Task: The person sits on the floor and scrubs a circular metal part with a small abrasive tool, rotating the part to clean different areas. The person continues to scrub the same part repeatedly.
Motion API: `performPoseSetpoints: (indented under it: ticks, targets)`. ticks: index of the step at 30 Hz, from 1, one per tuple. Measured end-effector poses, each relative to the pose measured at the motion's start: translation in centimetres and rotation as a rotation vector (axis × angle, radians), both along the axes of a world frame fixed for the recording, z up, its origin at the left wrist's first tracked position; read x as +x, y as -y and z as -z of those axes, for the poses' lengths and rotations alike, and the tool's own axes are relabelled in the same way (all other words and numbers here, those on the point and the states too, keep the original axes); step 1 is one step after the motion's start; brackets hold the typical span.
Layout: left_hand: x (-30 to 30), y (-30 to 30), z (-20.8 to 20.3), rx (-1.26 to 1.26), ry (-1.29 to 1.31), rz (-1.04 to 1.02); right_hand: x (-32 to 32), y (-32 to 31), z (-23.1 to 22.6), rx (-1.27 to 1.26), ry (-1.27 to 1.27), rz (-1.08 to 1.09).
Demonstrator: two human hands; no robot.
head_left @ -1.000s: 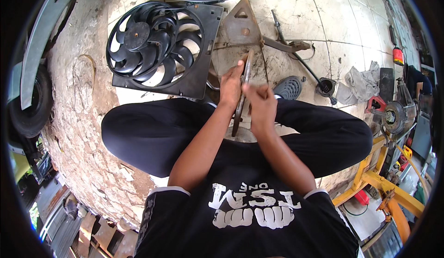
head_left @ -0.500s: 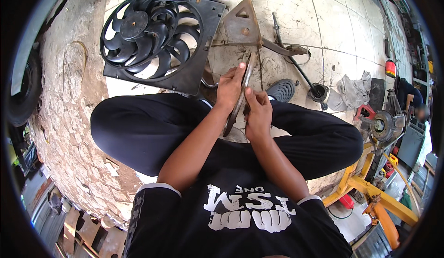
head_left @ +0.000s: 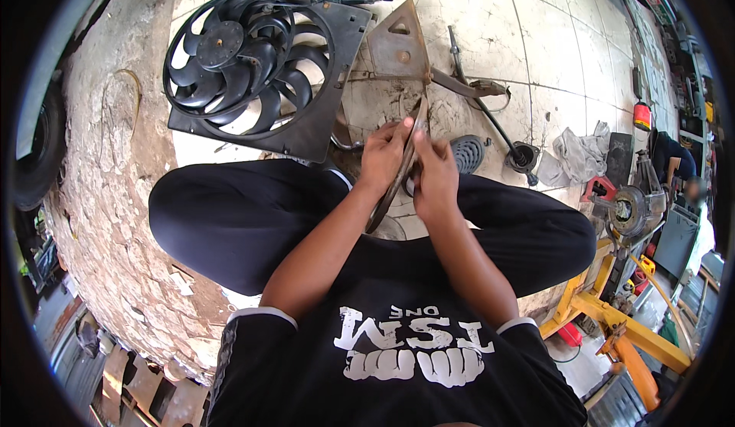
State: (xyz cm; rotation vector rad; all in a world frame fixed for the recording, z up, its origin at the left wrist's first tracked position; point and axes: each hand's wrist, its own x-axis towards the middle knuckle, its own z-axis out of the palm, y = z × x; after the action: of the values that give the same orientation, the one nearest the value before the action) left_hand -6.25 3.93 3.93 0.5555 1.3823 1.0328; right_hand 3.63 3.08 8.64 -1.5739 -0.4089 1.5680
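Note:
Between my crossed legs I hold a long, thin, dark piece with a worn, slightly curved edge (head_left: 380, 211), seen nearly edge-on; its exact kind cannot be made out. It stands tilted, its upper end leaning away from me to the right. My left hand (head_left: 385, 157) grips its left side, thumb at the upper edge. On the opposite side, my right hand (head_left: 436, 176) is closed against it, fingers bent and partly hidden. Just beyond its far end lies a rusty triangular metal bracket (head_left: 400, 44). A grey perforated clog (head_left: 468, 154) is beside my right hand.
Black radiator fans (head_left: 222, 48) and their square shroud (head_left: 310, 145) lie at the left front. A black rod with a round base (head_left: 523, 157), a grey rag (head_left: 580, 154) and a yellow metal frame (head_left: 612, 316) are at the right. Another person (head_left: 668, 155) is at the far right.
My right hand has moved up and away from me along the dark piece. My left fingertips have shifted slightly down, and the piece's tilt has changed a little.

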Motion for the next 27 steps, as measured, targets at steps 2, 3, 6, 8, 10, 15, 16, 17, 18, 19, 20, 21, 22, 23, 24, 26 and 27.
performPoseSetpoints:
  ticks: [2,3,6,8,10,15,16,17,18,19,20,21,22,23,24,26,27]
  targets:
    - [0.1,0.0,-0.3,0.005,-0.076,0.032,-0.1,2.2,-0.5,-0.064,-0.041,-0.021]
    - [0.0,-0.4,-0.3,-0.009,-0.022,0.029,0.0,1.5,-0.4,-0.077,-0.077,0.001]
    - [0.3,-0.1,0.0,0.025,0.017,0.021,0.0,-2.4,0.2,-0.134,-0.128,0.096]
    - [0.5,0.1,0.2,0.006,-0.005,-0.006,0.0,-1.9,0.0,-0.131,-0.145,0.084]
    - [0.3,0.3,-0.4,-0.036,0.003,-0.013,0.1,-0.2,-0.3,-0.160,-0.105,0.039]
    - [0.3,0.5,-0.4,-0.049,0.021,0.014,0.7,-1.4,-0.1,-0.085,-0.111,0.057]
    - [0.7,0.5,-0.2,0.019,-0.011,0.012,1.0,-2.8,0.4,-0.059,-0.081,0.089]
    - [1.0,0.5,0.0,0.088,-0.043,0.011,1.1,-3.5,0.8,-0.034,-0.052,0.121]
    - [1.2,0.9,0.2,0.148,-0.094,0.015,1.2,-2.7,0.8,-0.041,-0.062,0.108]
    - [1.1,0.8,0.0,0.128,-0.091,0.011,1.3,-1.5,0.3,-0.047,-0.067,0.093]
    - [1.3,0.9,-0.4,0.103,-0.082,0.008,1.6,-0.4,-0.2,-0.058,-0.065,0.079]
    - [1.5,1.0,-0.6,0.078,-0.072,0.005,1.5,0.1,-0.3,-0.045,-0.049,0.079]
    - [1.6,1.0,-0.6,0.098,-0.081,0.014,1.4,0.7,-0.5,-0.036,-0.030,0.076]
    - [1.7,1.0,-0.5,0.102,-0.083,0.012,1.5,1.1,-0.6,-0.027,-0.012,0.072]
    - [1.7,1.0,-0.4,0.106,-0.084,0.010,2.1,0.1,-0.2,-0.029,-0.010,0.049]
    - [2.1,1.1,-0.3,0.155,-0.093,0.014,2.2,-2.9,1.1,-0.017,-0.055,0.128]
    - [2.2,1.3,-0.1,0.143,-0.097,0.029,2.3,-3.5,1.5,-0.011,-0.082,0.168]
